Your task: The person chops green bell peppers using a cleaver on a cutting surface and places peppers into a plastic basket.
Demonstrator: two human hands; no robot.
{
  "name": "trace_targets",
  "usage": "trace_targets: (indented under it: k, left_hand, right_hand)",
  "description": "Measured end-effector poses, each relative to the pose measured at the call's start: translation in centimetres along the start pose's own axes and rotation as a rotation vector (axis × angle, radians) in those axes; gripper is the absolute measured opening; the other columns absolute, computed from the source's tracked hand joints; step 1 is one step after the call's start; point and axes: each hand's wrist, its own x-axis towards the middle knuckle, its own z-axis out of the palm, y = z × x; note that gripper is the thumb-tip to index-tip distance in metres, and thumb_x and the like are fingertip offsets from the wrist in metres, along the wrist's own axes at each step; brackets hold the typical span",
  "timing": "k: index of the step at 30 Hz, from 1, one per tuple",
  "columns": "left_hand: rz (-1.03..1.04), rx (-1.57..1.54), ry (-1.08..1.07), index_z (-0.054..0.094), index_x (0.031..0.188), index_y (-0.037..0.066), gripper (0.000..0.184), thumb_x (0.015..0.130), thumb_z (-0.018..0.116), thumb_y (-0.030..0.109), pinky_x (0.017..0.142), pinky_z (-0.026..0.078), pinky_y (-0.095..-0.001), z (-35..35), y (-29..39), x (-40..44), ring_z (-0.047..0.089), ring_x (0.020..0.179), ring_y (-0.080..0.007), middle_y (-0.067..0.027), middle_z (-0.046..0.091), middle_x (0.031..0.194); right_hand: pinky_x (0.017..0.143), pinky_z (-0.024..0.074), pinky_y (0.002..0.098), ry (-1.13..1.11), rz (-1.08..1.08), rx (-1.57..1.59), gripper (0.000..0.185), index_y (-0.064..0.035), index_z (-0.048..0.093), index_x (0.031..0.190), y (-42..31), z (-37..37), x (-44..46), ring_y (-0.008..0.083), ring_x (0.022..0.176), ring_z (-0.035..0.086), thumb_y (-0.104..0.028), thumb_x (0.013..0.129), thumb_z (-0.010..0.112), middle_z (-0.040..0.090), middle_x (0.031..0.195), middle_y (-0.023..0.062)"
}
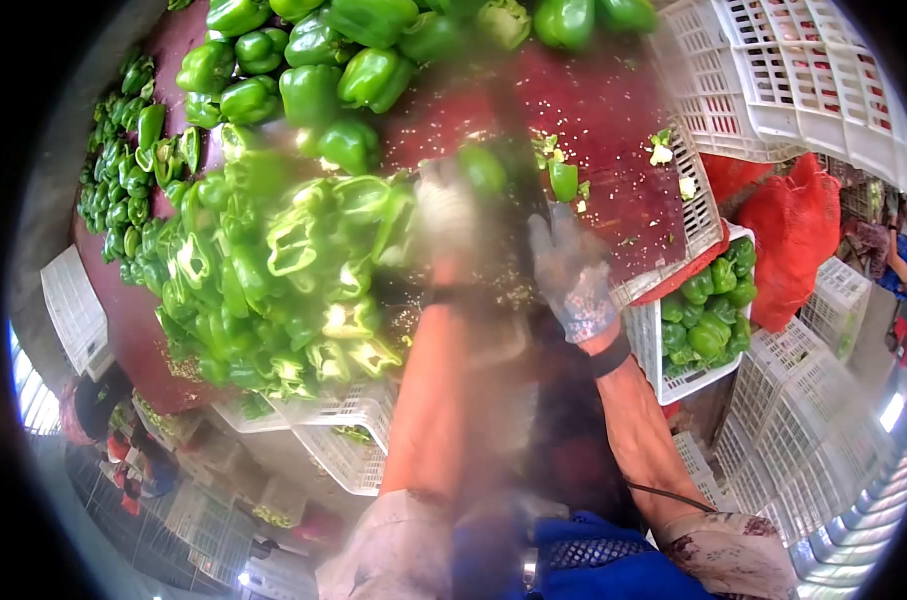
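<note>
My left hand, in a pale glove, is over the table at the edge of a heap of cut green peppers. Its fingers are smeared, so their grip cannot be made out. A blurred green bell pepper is just right of it; whether they touch is unclear. My right hand, in a grey-white glove, is closed near the dark red tabletop; whatever it holds is hidden. Beyond its fingertips lies a small green pepper piece. Whole green bell peppers are piled at the far side.
A white crate of green peppers stands right of the table, beside a red mesh sack. White crates are stacked at upper right, and another crate is below the near edge. Seeds and scraps dot the tabletop. People are in the background.
</note>
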Motion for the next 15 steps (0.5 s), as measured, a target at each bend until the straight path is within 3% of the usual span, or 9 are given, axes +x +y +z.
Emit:
trace_targets:
  k: [1, 2, 5, 7, 9, 10, 12, 14, 15]
  left_hand:
    - [0.046, 0.025, 0.04, 0.058, 0.111, 0.0, 0.041, 0.096, 0.044, 0.036, 0.072, 0.052, -0.0411, 0.0, 0.0, -0.5, 0.059, 0.088, -0.032, -0.0237, 0.059, 0.099]
    - [0.155, 0.222, 0.12, 0.059, 0.107, 0.0, 0.037, 0.098, 0.042, 0.031, 0.079, 0.047, -0.0455, 0.2, -0.1, -1.2, 0.057, 0.088, -0.0396, -0.0276, 0.059, 0.099]
    - [0.176, 0.25, -0.006, 0.06, 0.105, 0.0, 0.035, 0.097, 0.043, 0.029, 0.084, 0.043, -0.0485, -1.2, -0.6, -1.4, 0.055, 0.09, -0.0442, -0.0304, 0.058, 0.099]
    - [0.162, 0.124, -0.08, 0.062, 0.101, -0.001, 0.03, 0.094, 0.048, 0.025, 0.083, 0.044, -0.0484, -3.1, -0.1, -1.4, 0.055, 0.09, -0.0441, -0.0279, 0.06, 0.096]
    - [0.197, 0.15, 0.099, 0.062, 0.1, -0.002, 0.028, 0.092, 0.051, 0.023, 0.083, 0.045, -0.0463, -3.7, -1.6, -2.4, 0.056, 0.089, -0.042, -0.0266, 0.06, 0.096]
    - [0.204, 0.343, 0.089, 0.062, 0.101, -0.002, 0.027, 0.092, 0.052, 0.022, 0.083, 0.046, -0.0455, -4.6, -2.4, -2.9, 0.057, 0.089, -0.0398, -0.0246, 0.062, 0.095]
    - [0.137, 0.412, 0.135, 0.062, 0.102, -0.002, 0.026, 0.09, 0.055, 0.02, 0.083, 0.047, -0.044, -7.6, -3.5, -4.4, 0.058, 0.09, -0.0347, -0.0204, 0.063, 0.097]
    - [0.024, 0.147, 0.326, 0.064, 0.103, 0.0, 0.025, 0.088, 0.058, 0.019, 0.085, 0.048, -0.0429, -11.7, -5.0, -3.8, 0.057, 0.095, -0.0297, -0.0166, 0.063, 0.101]
    - [0.03, 0.251, 0.39, 0.064, 0.105, 0.002, 0.026, 0.087, 0.06, 0.02, 0.086, 0.048, -0.0425, -13.6, -4.8, -2.9, 0.057, 0.098, -0.029, -0.0165, 0.063, 0.104]
  right_hand:
    - [0.051, 0.0484, 0.0408, -0.014, -0.022, -0.025, 0.012, -0.0049, 0.06, 0.093, -0.4, 0.1, -0.1, 0.0302, 0.062, 0.062, -0.006, 0.082, 0.057, 0.06, 0.076, 0.0156]
    - [0.049, 0.0478, 0.0399, -0.019, -0.017, -0.008, 0.012, -0.0053, 0.06, 0.093, -0.4, 1.1, -0.4, 0.029, 0.06, 0.061, -0.005, 0.081, 0.057, 0.059, 0.073, 0.0143]
    - [0.045, 0.0464, 0.0378, -0.025, 0.055, 0.128, 0.012, -0.0056, 0.059, 0.091, -1.4, 6.6, -1.3, 0.0257, 0.055, 0.059, -0.005, 0.079, 0.057, 0.055, 0.065, 0.0105]
    - [0.042, 0.0445, 0.0344, -0.018, -0.182, -0.147, 0.01, -0.0055, 0.06, 0.09, -1.3, 8.2, -1.5, 0.0206, 0.052, 0.058, -0.008, 0.082, 0.054, 0.053, 0.064, 0.0059]
    - [0.04, 0.0432, 0.0331, -0.23, -0.124, 0.05, 0.011, -0.0053, 0.06, 0.09, -1.7, 9.2, -3.3, 0.0185, 0.051, 0.057, -0.009, 0.083, 0.053, 0.052, 0.065, 0.0046]
    - [0.038, 0.0423, 0.035, -0.127, -0.278, -0.149, 0.011, -0.0059, 0.06, 0.09, -3.1, 6.0, -2.9, 0.0177, 0.053, 0.058, -0.012, 0.083, 0.053, 0.053, 0.069, 0.0044]
    - [0.037, 0.0426, 0.0388, -0.133, -0.273, 0.044, 0.011, -0.0096, 0.061, 0.09, -4.0, 8.6, -6.2, 0.0189, 0.056, 0.059, -0.014, 0.083, 0.055, 0.053, 0.075, 0.0041]
    - [0.039, 0.0446, 0.0403, -0.134, -0.24, 0.133, 0.01, -0.0111, 0.062, 0.09, -5.1, 6.2, -4.9, 0.0202, 0.059, 0.061, -0.015, 0.083, 0.055, 0.054, 0.078, 0.0046]
    - [0.041, 0.0461, 0.0405, -0.185, -0.231, 0.103, 0.01, -0.0112, 0.062, 0.09, -5.3, 5.3, -3.9, 0.0209, 0.061, 0.062, -0.015, 0.083, 0.055, 0.055, 0.08, 0.0054]
